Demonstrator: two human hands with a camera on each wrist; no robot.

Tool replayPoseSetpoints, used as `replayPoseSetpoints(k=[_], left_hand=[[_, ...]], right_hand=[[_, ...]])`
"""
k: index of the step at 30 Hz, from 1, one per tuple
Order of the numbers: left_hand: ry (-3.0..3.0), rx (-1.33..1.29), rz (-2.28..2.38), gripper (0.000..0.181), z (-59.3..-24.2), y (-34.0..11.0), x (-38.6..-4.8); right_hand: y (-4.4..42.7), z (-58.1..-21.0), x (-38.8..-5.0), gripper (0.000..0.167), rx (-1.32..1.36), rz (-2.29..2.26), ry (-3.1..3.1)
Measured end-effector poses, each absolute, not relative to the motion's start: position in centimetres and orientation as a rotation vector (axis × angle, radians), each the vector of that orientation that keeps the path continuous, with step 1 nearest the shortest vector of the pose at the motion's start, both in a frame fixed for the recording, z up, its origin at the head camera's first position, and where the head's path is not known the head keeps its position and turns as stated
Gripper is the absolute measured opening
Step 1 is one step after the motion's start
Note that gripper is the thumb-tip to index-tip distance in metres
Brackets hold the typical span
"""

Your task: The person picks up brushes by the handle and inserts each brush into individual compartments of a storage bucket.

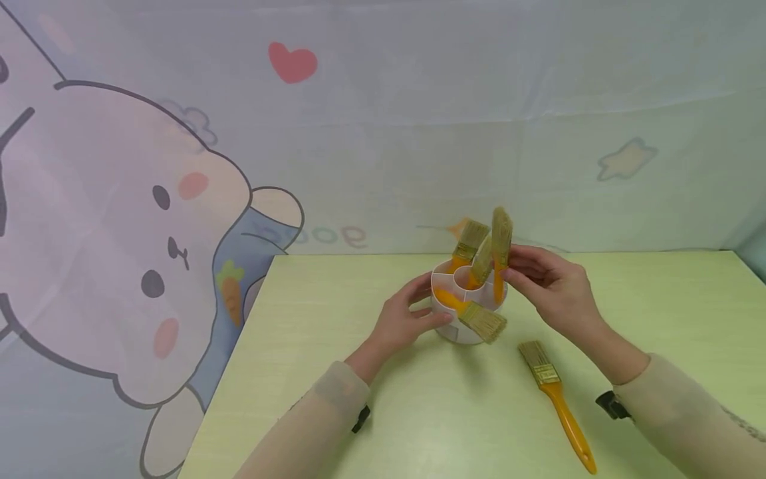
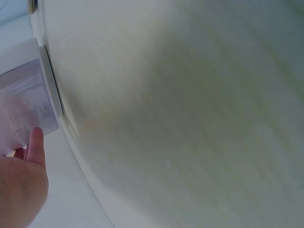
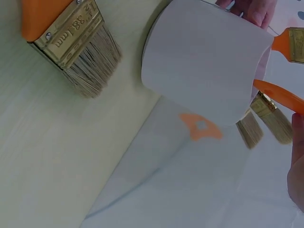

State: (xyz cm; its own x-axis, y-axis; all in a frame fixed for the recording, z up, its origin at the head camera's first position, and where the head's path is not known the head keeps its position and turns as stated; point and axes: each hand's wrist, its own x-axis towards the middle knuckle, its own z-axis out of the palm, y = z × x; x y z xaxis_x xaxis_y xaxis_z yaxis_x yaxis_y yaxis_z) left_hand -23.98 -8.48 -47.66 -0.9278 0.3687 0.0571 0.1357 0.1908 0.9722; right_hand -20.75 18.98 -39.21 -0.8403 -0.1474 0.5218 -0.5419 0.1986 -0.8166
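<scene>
A white, round, compartmented holder (image 1: 457, 334) stands near the table's back edge. My left hand (image 1: 402, 320) grips its left side, the thumb on the front wall; in the left wrist view a finger lies along its translucent part (image 2: 23, 102). Between thumb and fingers my right hand (image 1: 559, 293) pinches an orange-handled paintbrush (image 1: 501, 233), bristles up. The handle's end dips into the holder's right compartment. Several similar brushes lean in the holder: one at the back (image 1: 471, 239), one in the centre ring (image 1: 483, 261), one tilted over the front rim (image 1: 483, 322).
Another orange-handled paintbrush (image 1: 564, 407) lies on the pale table (image 1: 437, 412), in front of the holder and left of my right forearm. A printed cloth (image 1: 407, 146) with cartoon figures hangs behind the table's back edge.
</scene>
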Motion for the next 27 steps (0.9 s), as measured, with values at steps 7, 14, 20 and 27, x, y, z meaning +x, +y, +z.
replayPoseSetpoints(k=[7,14,20,27], left_hand=[[2.270,0.497,1.831,0.078,-47.7,-8.4,-24.0],[2.279,0.479,1.829,0.079,-47.8,-8.3,-24.1],[2.276,0.484,1.831,0.078,-47.7,-8.2,-24.0],[2.282,0.466,1.833,0.077,-47.6,-8.1,-24.1]], right_hand=[[18.6,-40.5,-20.8,0.038,0.693,1.520,-2.218],[18.6,-41.8,-21.2,0.043,0.788,1.351,-2.265],[18.9,-42.6,-21.5,0.048,0.832,1.238,-2.315],[19.2,-43.3,-22.0,0.050,0.880,1.075,-2.320]])
